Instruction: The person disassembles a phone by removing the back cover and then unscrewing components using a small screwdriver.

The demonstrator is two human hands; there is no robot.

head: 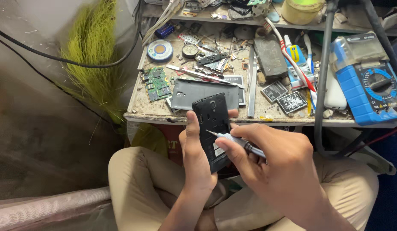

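My left hand (pixel 195 155) grips an opened black phone (pixel 213 128) upright, back side toward me, above my lap. Its thumb lies along the phone's left edge. In my right hand (pixel 271 164) I hold a thin screwdriver (pixel 237 141) with a pale handle. Its metal tip touches the phone's inner back near the middle. A grey phone back cover (pixel 194 93) lies on the low bench just beyond the phone.
The cluttered low bench (pixel 164 114) carries a green circuit board (pixel 156 84), a round solder tin (pixel 160 50), small black chips (pixel 291 102), a toothbrush (pixel 288 55) and a blue multimeter (pixel 369 83). A green broom (pixel 96 51) leans at left. A grey hose (pixel 321 85) hangs at right.
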